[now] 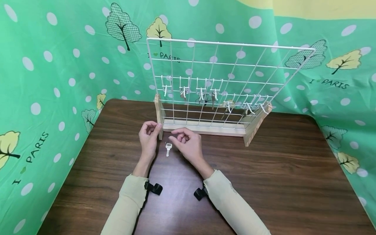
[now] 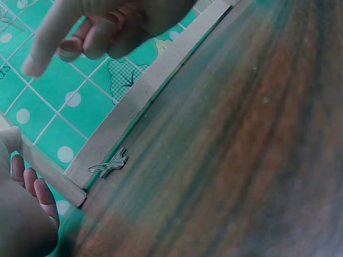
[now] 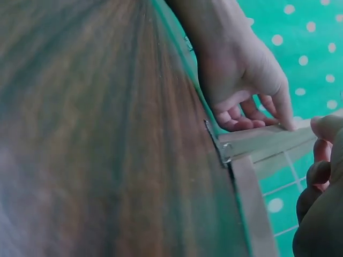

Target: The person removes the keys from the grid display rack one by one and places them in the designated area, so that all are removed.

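A silver key (image 1: 168, 149) with a small wire ring lies on the table between the two hands, in front of the rack's left end. My left hand (image 1: 149, 137) holds the left wooden leg (image 1: 159, 112) of the rack near its foot, thumb tip on the wood, as the right wrist view also shows. To the right of the key hovers my right hand (image 1: 189, 143); its thumb and index finger are apart, the other fingers loosely bent, nothing between them. In the left wrist view the key (image 2: 114, 164) lies close to the rack's wooden base bar (image 2: 144, 93).
A white wire grid (image 1: 230, 63) stands upright on the wooden base. Several white hooks hang along it, some bearing keys (image 1: 213, 98); the leftmost hook (image 1: 165, 89) shows none. The dark wood table (image 1: 293, 182) meets a green dotted cloth (image 1: 58, 107) behind and at the sides.
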### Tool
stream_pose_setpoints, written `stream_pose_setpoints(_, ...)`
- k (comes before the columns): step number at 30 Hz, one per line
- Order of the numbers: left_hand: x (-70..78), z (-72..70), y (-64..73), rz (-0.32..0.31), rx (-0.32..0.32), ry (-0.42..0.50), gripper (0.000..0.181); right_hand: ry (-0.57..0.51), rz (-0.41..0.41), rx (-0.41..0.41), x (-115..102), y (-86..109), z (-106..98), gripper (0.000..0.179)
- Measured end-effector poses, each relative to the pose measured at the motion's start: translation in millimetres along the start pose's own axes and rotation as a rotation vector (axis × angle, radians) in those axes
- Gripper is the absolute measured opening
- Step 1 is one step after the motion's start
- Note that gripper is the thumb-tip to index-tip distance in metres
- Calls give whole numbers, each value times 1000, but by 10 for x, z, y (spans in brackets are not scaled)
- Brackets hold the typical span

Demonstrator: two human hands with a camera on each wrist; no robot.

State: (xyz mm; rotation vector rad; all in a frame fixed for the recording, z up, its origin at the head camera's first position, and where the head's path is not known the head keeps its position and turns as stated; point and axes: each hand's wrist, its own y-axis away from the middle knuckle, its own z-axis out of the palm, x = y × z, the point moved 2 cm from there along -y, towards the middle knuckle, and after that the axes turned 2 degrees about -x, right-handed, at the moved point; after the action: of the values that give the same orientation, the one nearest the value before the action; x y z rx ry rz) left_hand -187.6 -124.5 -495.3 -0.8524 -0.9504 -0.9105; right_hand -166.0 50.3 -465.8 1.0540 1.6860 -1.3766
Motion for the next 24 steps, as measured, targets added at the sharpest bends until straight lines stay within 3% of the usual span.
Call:
stream_pose_setpoints(12, 4, 3, 13, 3, 5, -4, 19, -66, -97, 71, -362, -63, -101, 20)
stream_pose_setpoints(24, -3, 11, 8, 3, 5, 2, 21, -122, -109, 143, -558, -140, -220, 21)
